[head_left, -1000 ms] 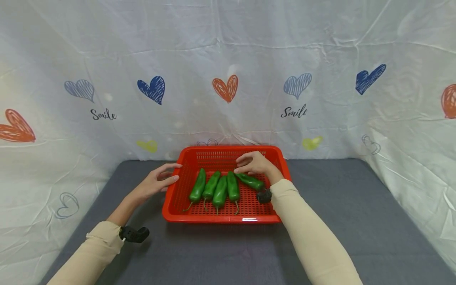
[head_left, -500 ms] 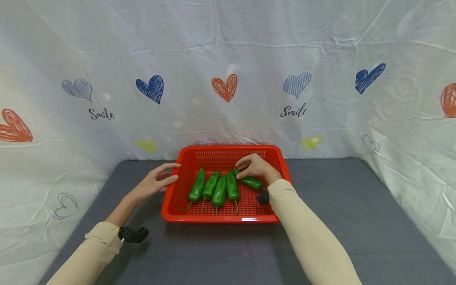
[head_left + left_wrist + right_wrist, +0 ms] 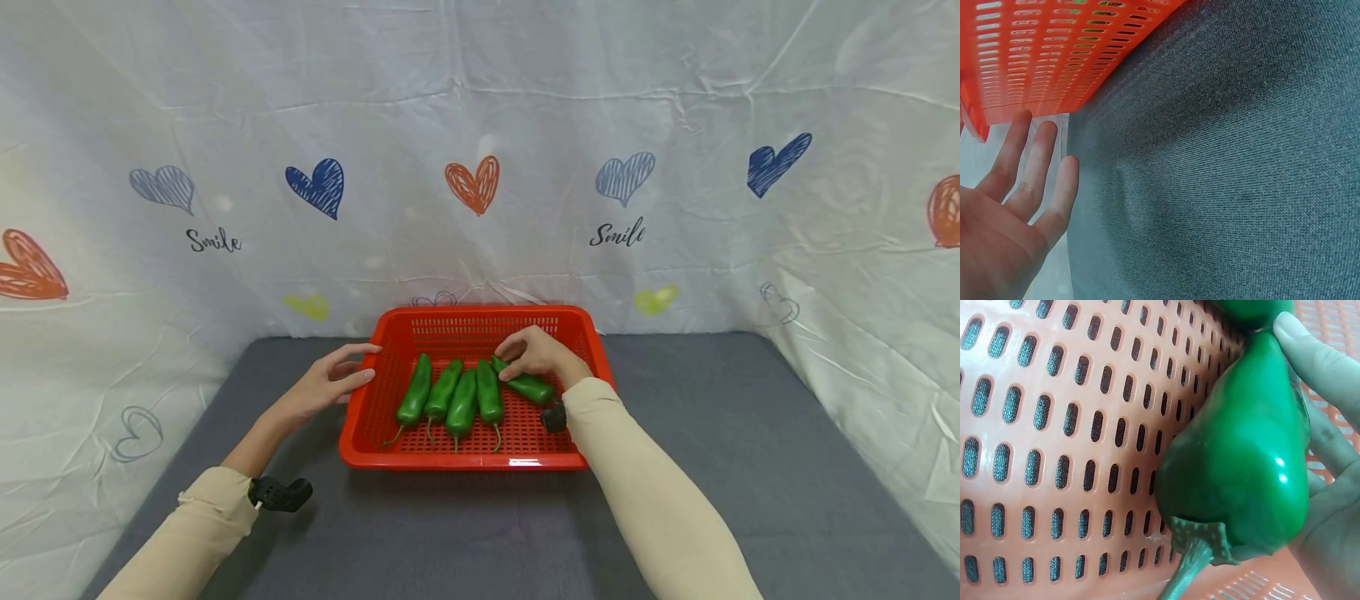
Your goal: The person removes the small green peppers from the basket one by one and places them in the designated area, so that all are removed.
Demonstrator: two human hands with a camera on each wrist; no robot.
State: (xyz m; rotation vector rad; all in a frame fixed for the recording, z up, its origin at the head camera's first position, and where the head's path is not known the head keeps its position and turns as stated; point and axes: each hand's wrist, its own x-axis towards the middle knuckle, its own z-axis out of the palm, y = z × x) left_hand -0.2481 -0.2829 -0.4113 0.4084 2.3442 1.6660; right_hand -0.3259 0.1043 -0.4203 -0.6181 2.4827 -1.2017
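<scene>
In the head view, my right hand [image 3: 542, 353] reaches into a red plastic basket [image 3: 465, 462] and pinches the narrow end of a green chili pepper [image 3: 532, 390]. That pepper lies slanted at the right of the others, still low in the basket. The right wrist view shows my thumb [image 3: 1310, 350] at the tip of the pepper [image 3: 1241, 444], fingers behind it, stem toward the camera. My left hand [image 3: 322, 385] touches the basket's left rim with fingers loosely extended. Several more green peppers [image 3: 462, 404] lie side by side, stems toward me.
The basket stands on a grey cloth-covered table [image 3: 465, 533]. A white curtain [image 3: 390, 125] with printed hearts hangs behind and at both sides. Perforated walls [image 3: 1041, 56] of the basket rise beside my left hand.
My right hand has lowered slightly and its thumb has come down onto the slanted pepper, which has shifted a little. The left hand stays at the rim.
</scene>
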